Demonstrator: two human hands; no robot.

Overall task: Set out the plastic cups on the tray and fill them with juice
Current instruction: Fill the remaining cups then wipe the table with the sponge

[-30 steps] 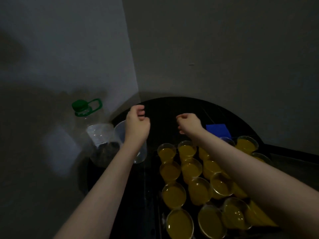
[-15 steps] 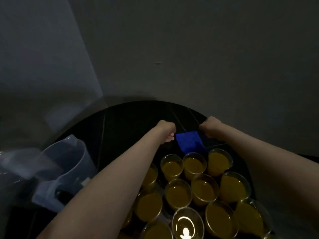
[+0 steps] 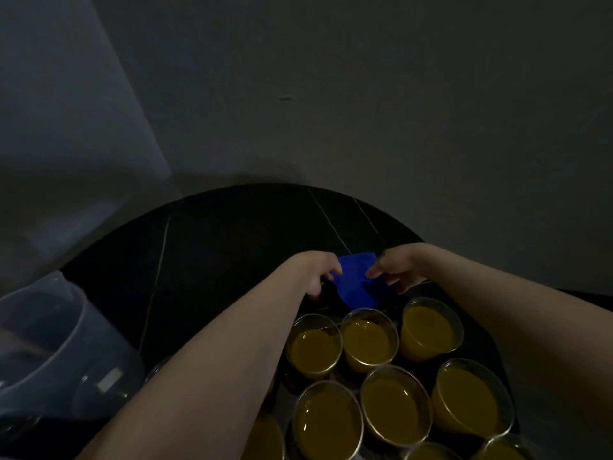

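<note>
Just beyond the cluster of clear plastic cups filled with yellow-orange juice (image 3: 370, 345), a small bright blue cloth (image 3: 356, 282) is held between both hands over the round black table (image 3: 215, 260). At the cloth's left edge the left hand (image 3: 316, 272) has its fingers curled down and pinches the fabric; at the cloth's right edge the right hand (image 3: 396, 267) does the same, thumb and fingers closed on the material. Both bare forearms reach forward over the cups, the left arm crossing above the cups on that side and hiding some of them. Nearer the camera than the cloth, the cups stand upright and packed closely together, rims nearly touching, each filled most of the way with juice; what they stand on is too dark to make out. Far to the left of the cups, at the table's edge, stands a translucent plastic jug (image 3: 49, 353), its contents unclear in the dim light. Behind the table rises a plain grey wall (image 3: 365, 94).
</note>
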